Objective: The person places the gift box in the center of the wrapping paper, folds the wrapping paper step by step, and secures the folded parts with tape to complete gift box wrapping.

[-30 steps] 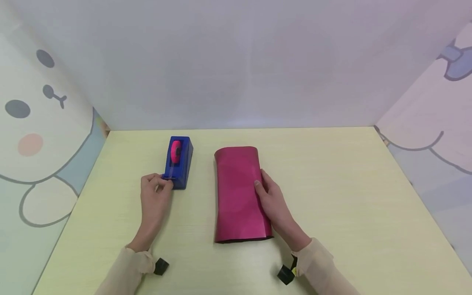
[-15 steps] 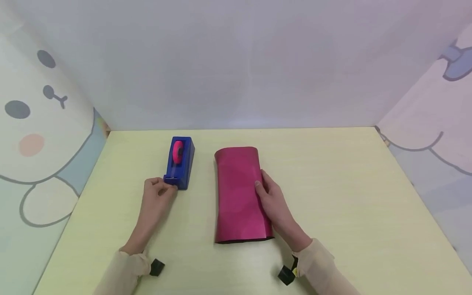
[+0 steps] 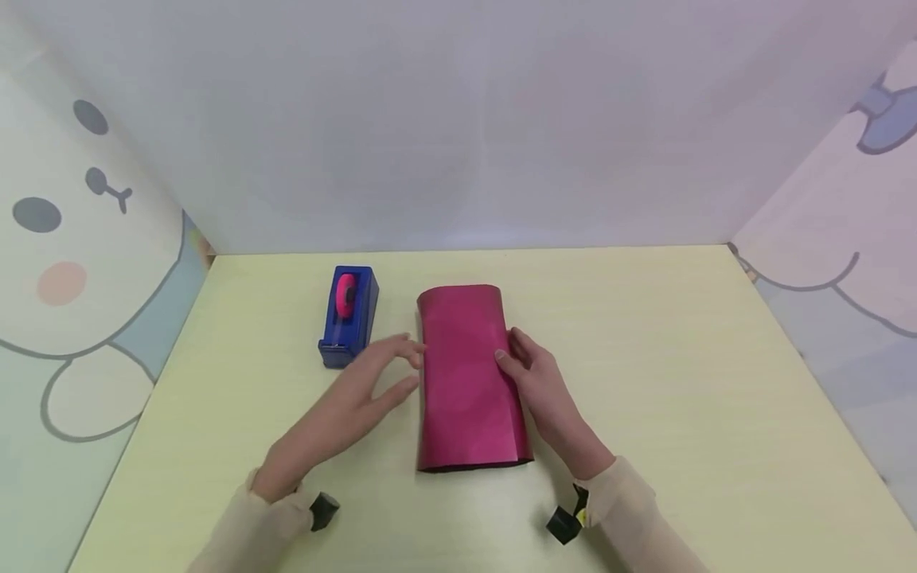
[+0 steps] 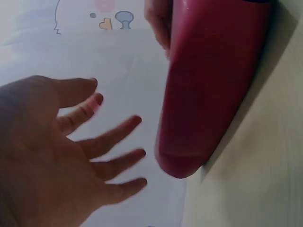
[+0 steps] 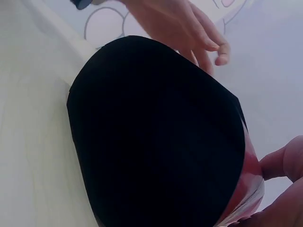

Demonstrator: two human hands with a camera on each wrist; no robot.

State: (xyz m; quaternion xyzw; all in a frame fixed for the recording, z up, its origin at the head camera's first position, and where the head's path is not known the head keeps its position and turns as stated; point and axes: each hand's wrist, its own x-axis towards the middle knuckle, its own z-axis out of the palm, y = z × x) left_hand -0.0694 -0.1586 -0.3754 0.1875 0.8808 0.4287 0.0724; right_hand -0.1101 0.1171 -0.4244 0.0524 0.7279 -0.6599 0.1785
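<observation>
A flattened magenta paper tube lies lengthwise on the table. Its dark end faces the right wrist view. My right hand holds the right side, thumb on the upper face and the other fingers mostly hidden along the edge. By the left side is my left hand, fingers spread; in the left wrist view a gap separates them from the tube. One fingertip there shows a pinkish glint that I cannot identify. Behind that hand stands a blue tape dispenser with a pink-cored tape roll.
The pale yellow table reaches back to a plain whitish wall. Side panels with cartoon animals border it left and right. A small black block hangs at the left cuff, another black block at the right.
My left hand has left the front of the tape dispenser, spread its fingers and moved right to the tube's left side. My right hand keeps its hold, almost unmoved; the tube stays in place.
</observation>
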